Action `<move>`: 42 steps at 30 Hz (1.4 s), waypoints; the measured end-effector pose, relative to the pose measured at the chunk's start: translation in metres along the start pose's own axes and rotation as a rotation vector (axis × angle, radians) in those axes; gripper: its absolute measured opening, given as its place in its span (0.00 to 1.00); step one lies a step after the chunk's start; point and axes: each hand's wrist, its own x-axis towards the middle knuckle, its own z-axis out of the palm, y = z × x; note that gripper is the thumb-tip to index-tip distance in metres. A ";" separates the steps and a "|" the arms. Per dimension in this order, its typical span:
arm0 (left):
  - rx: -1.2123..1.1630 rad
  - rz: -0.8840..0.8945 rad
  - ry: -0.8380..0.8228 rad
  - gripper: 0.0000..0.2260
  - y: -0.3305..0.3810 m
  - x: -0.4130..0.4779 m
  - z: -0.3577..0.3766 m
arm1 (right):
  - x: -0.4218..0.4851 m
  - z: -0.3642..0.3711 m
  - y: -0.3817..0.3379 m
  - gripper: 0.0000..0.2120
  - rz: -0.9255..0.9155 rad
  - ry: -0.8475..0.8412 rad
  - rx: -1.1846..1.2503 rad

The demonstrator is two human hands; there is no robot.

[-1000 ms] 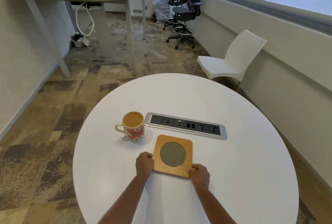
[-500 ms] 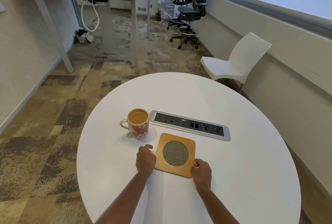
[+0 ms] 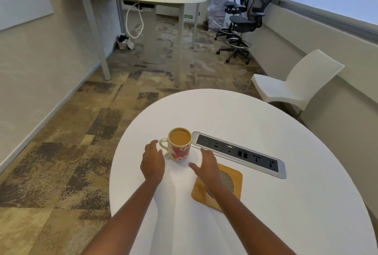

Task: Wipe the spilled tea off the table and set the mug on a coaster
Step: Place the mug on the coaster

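The fingers [image 3: 153,146] of the left hand [image 3: 152,162] are loosely spread and hold nothing, their tips just beside the handle of the cream ceramic mug with red hearts [image 3: 180,148]. The right hand [image 3: 206,165] is likewise open, its fingers [image 3: 205,152] apart and thumb stretched toward the mug's other side. I cannot tell whether either touches it.

A moment ago both hands were curled at the near corners of the square wooden coaster with a round mesh centre [image 3: 237,177]. They have let go of it and moved forward to flank the mug, so the lift onto the coaster is probably next.

The mug, full of milky tea, stands on the round white worktop [image 3: 276,203], near the coaster and touching the recessed grey socket panel [image 3: 239,153]. No spill shows.
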 end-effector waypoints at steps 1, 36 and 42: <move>0.007 0.015 0.001 0.16 -0.002 0.004 -0.001 | 0.006 0.000 -0.007 0.32 -0.031 -0.007 -0.034; 0.004 0.179 -0.216 0.12 -0.008 0.059 -0.004 | 0.095 0.002 -0.051 0.40 -0.070 -0.197 -0.320; 0.024 0.247 -0.267 0.11 0.006 0.052 -0.003 | 0.087 -0.014 -0.040 0.40 -0.025 -0.173 -0.308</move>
